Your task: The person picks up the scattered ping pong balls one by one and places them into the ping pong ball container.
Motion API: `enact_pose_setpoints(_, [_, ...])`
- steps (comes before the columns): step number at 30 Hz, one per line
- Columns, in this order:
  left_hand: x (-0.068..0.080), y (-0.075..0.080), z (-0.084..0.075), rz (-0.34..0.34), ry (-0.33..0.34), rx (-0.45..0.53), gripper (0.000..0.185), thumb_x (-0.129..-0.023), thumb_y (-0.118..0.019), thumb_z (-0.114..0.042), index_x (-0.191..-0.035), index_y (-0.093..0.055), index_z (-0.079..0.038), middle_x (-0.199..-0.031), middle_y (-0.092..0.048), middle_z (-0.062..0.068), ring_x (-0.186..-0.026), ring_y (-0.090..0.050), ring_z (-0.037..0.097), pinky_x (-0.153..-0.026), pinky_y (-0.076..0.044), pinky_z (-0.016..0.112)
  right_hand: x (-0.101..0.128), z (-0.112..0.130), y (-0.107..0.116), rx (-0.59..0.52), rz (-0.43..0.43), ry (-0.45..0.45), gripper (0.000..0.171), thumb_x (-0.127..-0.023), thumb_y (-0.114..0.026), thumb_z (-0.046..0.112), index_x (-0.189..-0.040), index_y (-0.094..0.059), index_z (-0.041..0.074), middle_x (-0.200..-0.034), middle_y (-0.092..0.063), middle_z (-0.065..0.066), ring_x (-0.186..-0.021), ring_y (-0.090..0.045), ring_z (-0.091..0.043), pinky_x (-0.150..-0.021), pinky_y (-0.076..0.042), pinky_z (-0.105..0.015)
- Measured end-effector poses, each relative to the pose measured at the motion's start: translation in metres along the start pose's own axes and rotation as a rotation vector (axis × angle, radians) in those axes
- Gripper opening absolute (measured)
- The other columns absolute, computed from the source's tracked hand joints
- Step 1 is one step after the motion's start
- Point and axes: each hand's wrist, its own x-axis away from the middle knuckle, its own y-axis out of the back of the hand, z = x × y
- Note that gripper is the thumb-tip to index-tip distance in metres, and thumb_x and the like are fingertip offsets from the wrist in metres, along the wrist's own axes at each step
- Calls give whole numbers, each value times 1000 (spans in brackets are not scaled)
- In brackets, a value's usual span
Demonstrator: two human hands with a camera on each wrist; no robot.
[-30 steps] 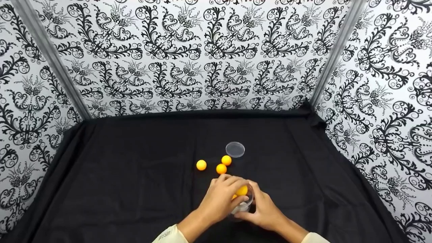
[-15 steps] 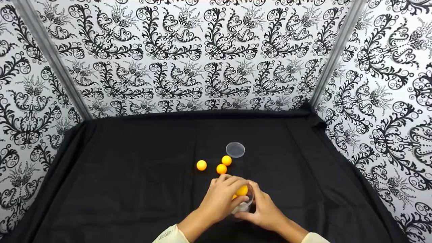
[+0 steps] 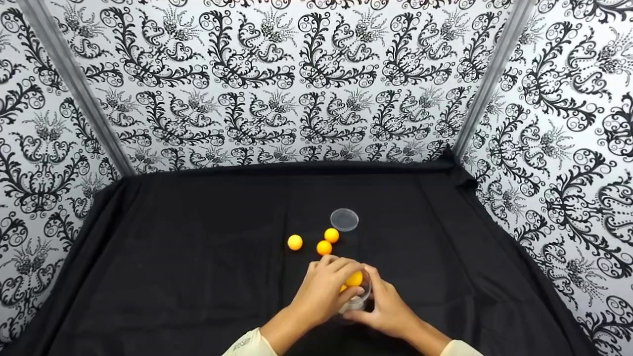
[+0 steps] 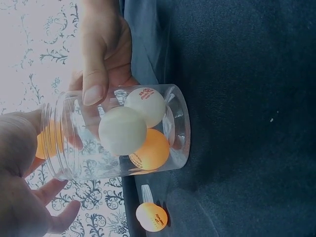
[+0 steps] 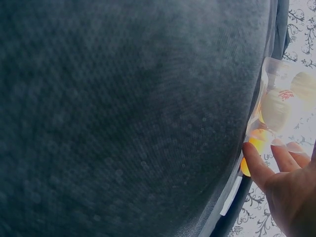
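Two hands on the clear plastic jar [image 3: 357,295]: my right hand [image 3: 390,310] is gripping its side, my left hand [image 3: 324,291] is pinching an orange ping-pong ball [image 3: 354,279] at its mouth.

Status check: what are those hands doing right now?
Left hand pinches an orange ball over the jar. Right hand grips jar. Nothing blocking.

balls [image 4: 133,131] in jar [image 3: 360,296] — lid [image 3: 344,219] behind

Staged recording booth: patterned wallpaper panels [image 3: 277,74], black tablecloth [image 3: 198,277]
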Motion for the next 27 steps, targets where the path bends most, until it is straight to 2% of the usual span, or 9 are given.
enact_pose_setpoints(11, [0, 2, 0, 2, 4, 8, 39, -92, -74, -43, -128, -67, -29, -127, -69, -15, -108, -60, 14, -83, -50, 38, -2, -2, -2, -28, -19, 55, 92, -78, -88, 42, -151, -35, 21, -134, -63, 5, -107, -67, -12, -86, -59, -27])
enact_pose_setpoints(18, [0, 0, 0, -1, -2, 8, 40, -92, -74, -43, -128, -67, -28, -126, -69, -15, -108, -60, 15, -83, -49, 38, 0, -3, -1, -36, -11, 27, 93, -78, -88, 43, -151, -35, 21, -135, -62, 0, -108, -67, -12, -79, -60, -28])
enact_pose_setpoints(27, [-1, -1, 1, -2, 1, 2, 39, -91, -74, -43, -127, -67, -28, -126, -69, -16, -108, -61, 14, -83, -50, 38, 1, -2, -1, -26, -6, 3, 96, -76, -89, 45, -151, -35, 21, -136, -62, 1, -109, -67, -12, -79, -60, -27])
